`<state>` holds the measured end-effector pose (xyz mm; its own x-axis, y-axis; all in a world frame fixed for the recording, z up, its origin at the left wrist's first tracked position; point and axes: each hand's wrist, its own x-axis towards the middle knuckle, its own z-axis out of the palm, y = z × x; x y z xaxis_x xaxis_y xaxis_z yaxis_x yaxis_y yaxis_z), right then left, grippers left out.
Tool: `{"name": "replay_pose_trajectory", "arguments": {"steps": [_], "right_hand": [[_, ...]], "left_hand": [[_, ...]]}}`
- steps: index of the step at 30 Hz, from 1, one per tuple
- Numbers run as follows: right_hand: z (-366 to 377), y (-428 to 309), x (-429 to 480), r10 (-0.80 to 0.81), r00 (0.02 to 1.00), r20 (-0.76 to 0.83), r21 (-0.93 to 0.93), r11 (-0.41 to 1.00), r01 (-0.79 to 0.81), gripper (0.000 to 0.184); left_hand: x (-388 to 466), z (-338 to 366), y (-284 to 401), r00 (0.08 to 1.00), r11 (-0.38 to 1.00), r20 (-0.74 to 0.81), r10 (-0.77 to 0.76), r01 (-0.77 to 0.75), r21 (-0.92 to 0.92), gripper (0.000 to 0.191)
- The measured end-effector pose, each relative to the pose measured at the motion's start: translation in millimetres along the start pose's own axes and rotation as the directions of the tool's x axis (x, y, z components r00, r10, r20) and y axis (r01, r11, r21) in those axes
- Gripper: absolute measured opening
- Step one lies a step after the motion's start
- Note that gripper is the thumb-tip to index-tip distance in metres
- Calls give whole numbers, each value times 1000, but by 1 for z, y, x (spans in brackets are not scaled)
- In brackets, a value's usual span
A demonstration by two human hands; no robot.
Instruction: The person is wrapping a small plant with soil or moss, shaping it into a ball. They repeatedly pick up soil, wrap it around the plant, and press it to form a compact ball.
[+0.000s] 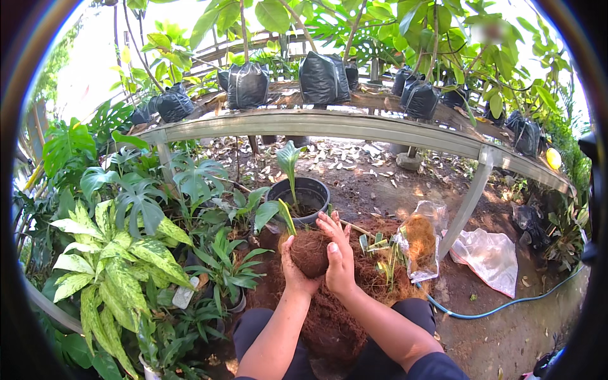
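Note:
A round brown ball of fibrous growing medium sits between my two hands, with a small yellow-green shoot at its upper left. My left hand cups the ball from the left and below. On the ball's right side lies my right hand, fingers extended upward and thumb raised. Below my hands, between my knees, is a heap of loose brown coir-like medium. Just beyond the ball stands a black plastic pot with a leafy young plant in it.
Right of my hands are cut plant pieces and a clear bag of orange-brown fibre. A plastic sheet and a blue hose lie farther right. Potted foliage crowds the left. A raised bench carries black-bagged plants.

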<state>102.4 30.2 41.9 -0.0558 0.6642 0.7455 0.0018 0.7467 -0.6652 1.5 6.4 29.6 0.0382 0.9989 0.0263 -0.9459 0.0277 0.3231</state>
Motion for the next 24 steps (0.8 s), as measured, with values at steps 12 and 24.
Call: {"name": "replay_pose_trajectory", "arguments": {"steps": [12,24], "right_hand": [[6,10,-9,-42,998,-43,13,999,42,35],[1,23,-5,511,859,-36,242,838,-488,44]], "left_hand": [[4,-11,-13,992,997,-115,44,-50,-50,42],[9,-17,6,949,961,-293,-114,180,210,70]]}}
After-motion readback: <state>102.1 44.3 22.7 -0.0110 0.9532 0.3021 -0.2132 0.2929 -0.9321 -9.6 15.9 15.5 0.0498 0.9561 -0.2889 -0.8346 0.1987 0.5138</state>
